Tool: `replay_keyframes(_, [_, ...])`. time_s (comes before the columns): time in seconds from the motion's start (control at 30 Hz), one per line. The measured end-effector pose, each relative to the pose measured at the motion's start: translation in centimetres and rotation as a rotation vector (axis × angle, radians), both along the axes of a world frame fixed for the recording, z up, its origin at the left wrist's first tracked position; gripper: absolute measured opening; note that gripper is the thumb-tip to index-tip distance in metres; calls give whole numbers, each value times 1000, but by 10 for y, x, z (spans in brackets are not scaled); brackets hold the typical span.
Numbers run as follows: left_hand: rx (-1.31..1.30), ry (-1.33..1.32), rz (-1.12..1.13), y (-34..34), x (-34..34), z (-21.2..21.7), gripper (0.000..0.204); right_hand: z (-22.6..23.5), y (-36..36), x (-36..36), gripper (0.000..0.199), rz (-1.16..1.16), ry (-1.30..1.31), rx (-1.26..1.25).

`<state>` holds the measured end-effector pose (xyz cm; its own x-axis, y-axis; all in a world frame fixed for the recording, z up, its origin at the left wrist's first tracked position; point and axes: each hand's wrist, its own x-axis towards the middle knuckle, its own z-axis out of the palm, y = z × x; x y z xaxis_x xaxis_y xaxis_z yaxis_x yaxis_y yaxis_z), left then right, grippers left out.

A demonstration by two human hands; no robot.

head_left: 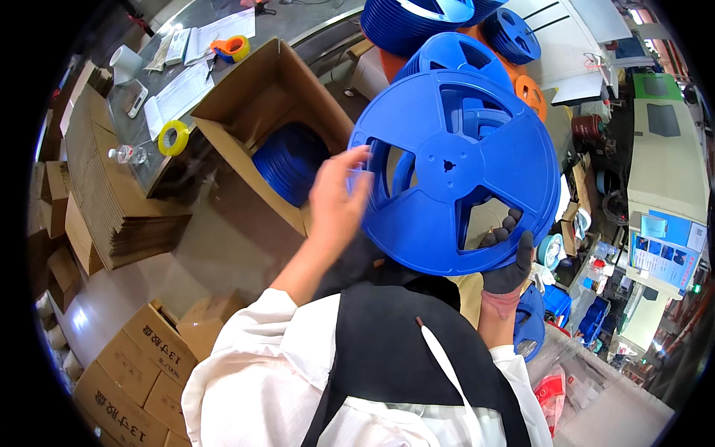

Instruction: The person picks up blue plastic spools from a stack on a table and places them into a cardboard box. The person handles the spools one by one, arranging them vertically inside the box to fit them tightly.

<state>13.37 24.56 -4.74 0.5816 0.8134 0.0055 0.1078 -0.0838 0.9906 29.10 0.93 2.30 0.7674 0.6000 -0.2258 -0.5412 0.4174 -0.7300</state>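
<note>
A large blue plastic reel (450, 167) with cut-out windows is held up in front of me, its flat face toward me. My right hand (510, 261), in a dark grey glove, grips its lower right rim, with fingertips showing through the lower window. At the reel's left rim is my bare left hand (339, 194), slightly blurred, its fingers apart; I cannot tell whether they touch the rim. Just left of that hand, an open cardboard box (238, 153) contains a stack of blue reels (290, 160).
Stacked blue reels (417, 22) and an orange reel (530, 97) stand beyond. At left, a metal table (119, 112) bears papers, tape rolls (173, 138) and a bottle (128, 154). Flattened cartons (126, 216) and closed boxes (138, 357) are on the left; machines (666, 149) at right.
</note>
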Motion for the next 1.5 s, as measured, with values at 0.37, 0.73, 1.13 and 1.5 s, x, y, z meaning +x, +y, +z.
replay_keyframes(0.37, [-745, -349, -198, -21, 18, -11, 91, 29, 22, -28, 50, 43, -204, -285])
replay_keyframes(0.73, [-1483, -997, -354, -12, -38, -24, 78, 21, -29, 11, 51, -8, -175, -74])
replay_keyframes(1.13, [-1381, -1122, -374, -2, -47, -11, 83, 22, -49, 19, 50, 25, -52, 204])
replay_keyframes(1.5, [-1019, -1103, -179, 21, -64, -4, 82, 15, -53, 27, 47, 50, 95, 447])
